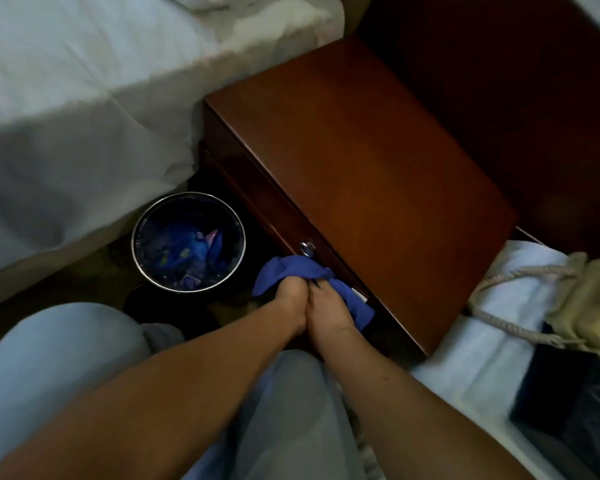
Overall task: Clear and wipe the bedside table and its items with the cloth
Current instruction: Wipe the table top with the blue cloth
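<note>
Bed [84, 81], white sheets, upper left. Bedside table [361, 161], dark polished wood, with nothing standing on the visible part of its top; a drawer front with a metal knob [306, 248] faces the person. Second white bed [471, 358], lower right, bearing a rope-handled bag [582, 306]. Round metal-rimmed bin [187, 242] on the floor between first bed and table, holding blue rubbish. Blue cloth [302, 271], bunched against the drawer front just below the knob. Left hand [290, 299] and right hand [329, 308], side by side and touching, both with fingers curled into the cloth. The cloth is probably light, soft and limp; best gathered in a fistful so that a padded face meets the wood.
</note>
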### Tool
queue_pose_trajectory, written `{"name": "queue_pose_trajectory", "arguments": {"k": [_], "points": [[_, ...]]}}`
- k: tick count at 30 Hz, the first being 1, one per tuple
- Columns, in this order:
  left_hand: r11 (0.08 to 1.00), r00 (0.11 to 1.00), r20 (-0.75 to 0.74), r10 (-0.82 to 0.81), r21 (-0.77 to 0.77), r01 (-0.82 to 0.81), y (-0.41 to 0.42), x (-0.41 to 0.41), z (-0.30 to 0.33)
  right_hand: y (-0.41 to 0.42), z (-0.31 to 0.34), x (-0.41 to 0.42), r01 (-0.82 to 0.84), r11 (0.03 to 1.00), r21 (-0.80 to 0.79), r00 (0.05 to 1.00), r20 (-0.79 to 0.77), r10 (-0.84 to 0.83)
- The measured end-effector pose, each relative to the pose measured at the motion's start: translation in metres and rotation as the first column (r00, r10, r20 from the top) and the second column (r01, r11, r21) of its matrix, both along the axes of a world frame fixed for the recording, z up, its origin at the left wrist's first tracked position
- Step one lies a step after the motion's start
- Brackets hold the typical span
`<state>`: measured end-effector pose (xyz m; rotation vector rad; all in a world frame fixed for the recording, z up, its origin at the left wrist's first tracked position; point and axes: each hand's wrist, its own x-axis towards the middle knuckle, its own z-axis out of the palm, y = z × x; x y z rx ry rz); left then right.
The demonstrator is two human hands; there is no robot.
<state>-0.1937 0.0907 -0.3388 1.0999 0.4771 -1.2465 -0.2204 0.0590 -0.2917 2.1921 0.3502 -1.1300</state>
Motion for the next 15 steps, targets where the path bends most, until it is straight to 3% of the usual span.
{"name": "queue_pose_trajectory", "arguments": {"k": [1, 2, 3, 6, 8, 9, 10, 14, 15], "points": [[0.990, 0.999, 0.036, 0.036, 0.132, -0.041, -0.002, -0.008, 0.013, -0.007, 0.009, -0.015, -0.075, 0.997, -0.009, 0.997, -0.029, 0.075], [0.992, 0.992, -0.068, 0.109, 0.075, -0.104, -0.004, -0.017, 0.040, -0.009, 0.013, -0.030, -0.102, 0.994, -0.033, 0.995, -0.018, 0.101], [0.993, 0.995, -0.055, 0.089, 0.082, -0.085, -0.001, -0.027, 0.061, -0.014, 0.021, -0.047, -0.093, 0.992, -0.086, 0.995, -0.033, 0.091], [0.987, 0.996, -0.071, 0.055, 0.153, -0.044, -0.015, -0.042, 0.069, -0.008, 0.029, -0.047, 0.098, 0.966, -0.241, 0.994, -0.023, -0.106], [0.993, 0.999, -0.047, 0.015, 0.121, -0.009, -0.015, -0.051, 0.078, 0.000, 0.040, -0.044, 0.230, 0.911, -0.342, 0.961, -0.070, -0.269], [0.994, 0.999, -0.032, -0.012, 0.113, 0.016, -0.013, -0.053, 0.085, 0.000, 0.043, -0.046, 0.205, 0.903, -0.379, 0.968, -0.060, -0.245], [0.994, 1.000, 0.001, -0.014, 0.106, 0.014, -0.014, -0.054, 0.087, -0.001, 0.049, -0.048, 0.161, 0.916, -0.368, 0.979, -0.057, -0.195], [0.996, 0.994, 0.105, 0.023, 0.085, -0.032, -0.006, -0.031, 0.095, -0.011, 0.069, -0.063, 0.161, 0.985, -0.061, 0.946, 0.294, -0.137], [0.995, 0.992, 0.123, 0.039, 0.089, -0.050, -0.002, -0.022, 0.100, -0.012, 0.071, -0.061, 0.107, 0.993, -0.052, 0.939, 0.334, -0.084]]}}
